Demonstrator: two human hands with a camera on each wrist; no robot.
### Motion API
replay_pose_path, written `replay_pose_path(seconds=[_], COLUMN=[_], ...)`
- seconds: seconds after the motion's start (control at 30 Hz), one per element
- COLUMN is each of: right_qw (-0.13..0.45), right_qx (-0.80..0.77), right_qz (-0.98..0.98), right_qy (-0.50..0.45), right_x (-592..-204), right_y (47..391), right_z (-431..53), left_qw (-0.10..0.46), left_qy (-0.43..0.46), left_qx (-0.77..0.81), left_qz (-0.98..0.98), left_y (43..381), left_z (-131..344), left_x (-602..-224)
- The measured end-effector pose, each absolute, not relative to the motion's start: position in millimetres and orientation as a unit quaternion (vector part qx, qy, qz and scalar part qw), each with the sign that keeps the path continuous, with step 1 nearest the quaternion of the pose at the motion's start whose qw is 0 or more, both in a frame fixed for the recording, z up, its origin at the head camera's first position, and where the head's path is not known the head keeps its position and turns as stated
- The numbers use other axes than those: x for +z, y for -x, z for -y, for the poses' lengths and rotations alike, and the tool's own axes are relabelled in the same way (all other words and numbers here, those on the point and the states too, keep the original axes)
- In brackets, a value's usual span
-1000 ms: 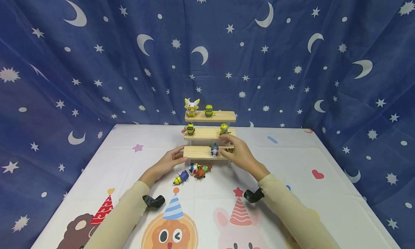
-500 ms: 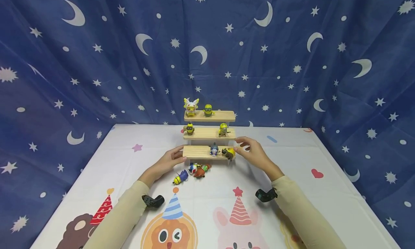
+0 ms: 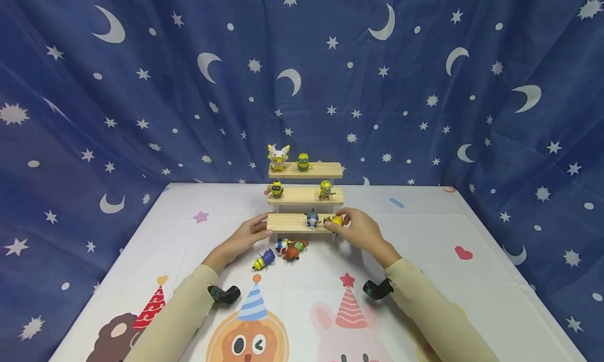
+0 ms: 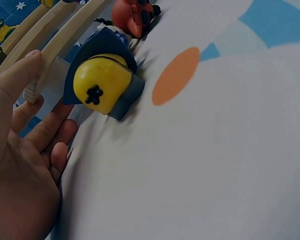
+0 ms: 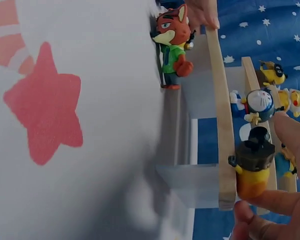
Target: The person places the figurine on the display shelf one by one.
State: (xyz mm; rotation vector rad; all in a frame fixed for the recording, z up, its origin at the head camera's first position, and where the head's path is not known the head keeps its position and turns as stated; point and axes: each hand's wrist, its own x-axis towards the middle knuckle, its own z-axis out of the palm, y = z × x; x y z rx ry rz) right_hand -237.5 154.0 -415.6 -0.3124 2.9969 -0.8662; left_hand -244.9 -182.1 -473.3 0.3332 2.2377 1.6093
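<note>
A three-tier wooden display stand (image 3: pixel 288 223) holds several small toy figures. My left hand (image 3: pixel 243 240) grips the left end of its lowest board, thumb (image 4: pixel 27 75) along the top and fingers below. At the board's right end, my right hand (image 3: pixel 363 230) holds a yellow minion figurine (image 5: pixel 252 182) with a dark hat between thumb and fingers. The figurine lies tilted on the board. Beside it stands a blue-and-white figurine (image 3: pixel 312 219) with a dark helmet-like top. Near my left hand, a minion figurine in blue (image 4: pixel 102 80) lies on the table.
Below the stand's front lie a fox figurine (image 5: pixel 175 45) and other small figures. Minion figurines (image 3: pixel 325 189) stand on the middle board. A white-eared figure (image 3: pixel 278 157) and another minion (image 3: pixel 303 162) occupy the top board. A starry blue curtain (image 3: pixel 302 100) hangs behind.
My right hand first drew right, off the yellow minion figurine, which came into view tilted on the lowest board. It has since moved back left and taken hold of it. My left hand stayed put.
</note>
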Motion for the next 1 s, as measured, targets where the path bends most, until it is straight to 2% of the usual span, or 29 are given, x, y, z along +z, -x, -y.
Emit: replay_pose_path(seconds=[0.23,0.4,0.6,0.8,0.9,1.0], right_qw=[-0.010,0.013,0.091,0.196,0.219,0.214], right_qx=[-0.246,-0.316,-0.495,-0.662,-0.711,-0.719], right_qz=[-0.964,-0.941,-0.849,-0.709,-0.652,-0.646], right_qy=[0.101,0.118,0.159,0.144,0.147,0.143], right_x=[-412,-411,-412,-425,-433,-437], right_y=[239,241,249,256,257,256], right_z=[-145,-157,-182,-196,-199,-197], left_qw=[0.179,0.182,0.174,0.174,0.176,0.174], left_qy=[-0.110,-0.116,-0.122,-0.121,-0.119,-0.117], left_qx=[0.572,0.574,0.574,0.575,0.574,0.571], left_qz=[-0.793,-0.790,-0.791,-0.790,-0.791,-0.794], left_y=[244,243,244,243,243,244], left_z=[183,182,182,181,180,179], left_x=[-477,-477,-475,-473,-473,-473])
